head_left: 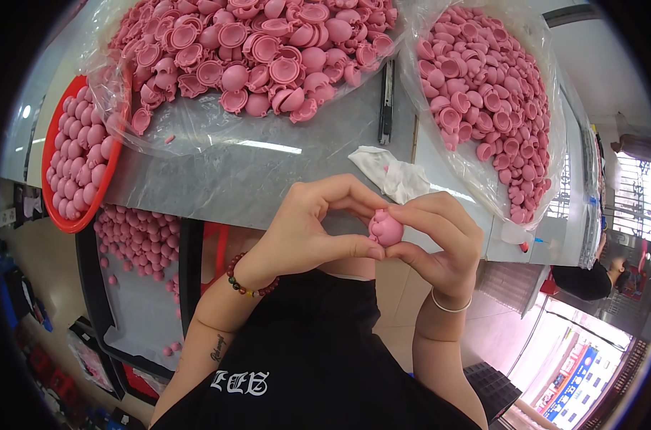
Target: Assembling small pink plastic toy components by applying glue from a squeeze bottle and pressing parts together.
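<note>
Between the fingertips of both hands is a small pink plastic ball (387, 231) with little raised bumps, held above the near edge of the table. My left hand (318, 226) pinches it from the left with thumb and fingers. From the right, my right hand (440, 240) pinches it in the same way. Past my hands, a crumpled white cloth (393, 174) lies on the grey table (218, 186). A large heap of pink half shells (268, 50) rests on clear plastic at the far side.
Another pile of pink shell pieces (483, 93) lies on plastic at the right. A dark box cutter (387, 104) sits between the heaps. At the left stand an orange-red basket of pink balls (60, 208) and, lower, a black-rimmed tray (191, 258) with more balls. A person (590, 279) is at the far right.
</note>
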Motion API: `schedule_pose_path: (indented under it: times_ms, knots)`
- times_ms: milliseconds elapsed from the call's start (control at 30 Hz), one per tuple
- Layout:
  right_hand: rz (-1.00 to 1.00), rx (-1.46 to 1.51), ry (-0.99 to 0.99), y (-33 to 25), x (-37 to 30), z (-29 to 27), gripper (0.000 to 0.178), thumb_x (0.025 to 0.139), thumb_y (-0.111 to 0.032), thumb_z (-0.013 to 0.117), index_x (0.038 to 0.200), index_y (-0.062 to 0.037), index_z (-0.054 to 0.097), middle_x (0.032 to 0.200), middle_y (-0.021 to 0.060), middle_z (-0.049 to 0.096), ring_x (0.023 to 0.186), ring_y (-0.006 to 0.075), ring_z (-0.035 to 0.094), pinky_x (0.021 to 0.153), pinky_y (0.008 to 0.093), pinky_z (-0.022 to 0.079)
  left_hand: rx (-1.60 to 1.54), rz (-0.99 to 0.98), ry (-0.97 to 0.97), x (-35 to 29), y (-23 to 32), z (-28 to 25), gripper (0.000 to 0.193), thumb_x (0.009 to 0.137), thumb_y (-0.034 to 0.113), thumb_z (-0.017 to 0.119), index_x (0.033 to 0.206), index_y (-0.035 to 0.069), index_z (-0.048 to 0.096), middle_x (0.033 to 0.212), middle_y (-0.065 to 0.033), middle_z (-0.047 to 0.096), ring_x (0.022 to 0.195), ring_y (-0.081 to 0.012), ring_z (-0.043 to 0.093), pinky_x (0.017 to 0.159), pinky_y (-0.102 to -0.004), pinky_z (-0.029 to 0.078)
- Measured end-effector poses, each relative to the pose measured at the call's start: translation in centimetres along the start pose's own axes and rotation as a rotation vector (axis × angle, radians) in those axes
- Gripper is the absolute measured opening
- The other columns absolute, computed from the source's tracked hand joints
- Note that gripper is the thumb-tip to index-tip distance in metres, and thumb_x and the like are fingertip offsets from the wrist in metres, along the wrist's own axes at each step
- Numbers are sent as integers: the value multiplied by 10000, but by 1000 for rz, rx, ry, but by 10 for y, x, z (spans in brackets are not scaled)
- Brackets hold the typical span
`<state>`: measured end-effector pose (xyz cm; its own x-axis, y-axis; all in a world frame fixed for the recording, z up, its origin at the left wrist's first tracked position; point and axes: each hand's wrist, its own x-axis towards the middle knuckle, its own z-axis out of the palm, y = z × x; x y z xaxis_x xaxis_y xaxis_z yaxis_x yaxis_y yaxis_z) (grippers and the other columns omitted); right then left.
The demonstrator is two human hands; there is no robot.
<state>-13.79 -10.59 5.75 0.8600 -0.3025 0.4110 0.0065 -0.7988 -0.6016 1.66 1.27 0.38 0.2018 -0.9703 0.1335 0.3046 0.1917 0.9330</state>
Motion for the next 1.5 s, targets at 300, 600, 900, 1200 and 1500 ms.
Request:
schedule_pose_path:
  times_ms: [300,600,900,1200,1500]
  knots:
    - [-54,-194,213,-7,-1,18,506,540,-186,821,995,-63,635,1015,99,574,862,251,574,679,312,482,-148,-91,19,0,5,-3,443,640,41,799,1007,-29,560,986,-83,629,929,-126,596,840,-239,437]
    - [-171,-172,287,5,-3,36,388,668,-174,780,941,14,578,903,135,595,809,253,584,691,326,495,-161,-1,-19,2,1,-3,507,665,50,778,1101,-37,534,1045,-98,593,1010,-155,558,877,-279,433]
    - [-72,114,325,14,-5,39,323,675,-150,759,920,7,616,871,111,610,777,235,588,683,304,483,-99,29,-1,4,-1,-2,374,764,2,668,1112,-49,542,1117,-105,547,1031,-172,541,884,-305,450]
    - [-131,61,263,15,-6,38,397,729,-250,747,938,48,586,850,130,582,771,243,561,686,322,466,-193,5,-21,3,0,-2,304,787,-7,643,1078,-29,560,1073,-93,545,1000,-164,544,882,-302,449]
    - [-127,114,254,15,-7,39,403,725,-260,749,933,46,588,859,135,584,777,243,564,694,319,465,-197,5,-42,2,-1,-3,301,778,1,663,1063,-9,565,1087,-98,517,1030,-166,520,901,-300,436]
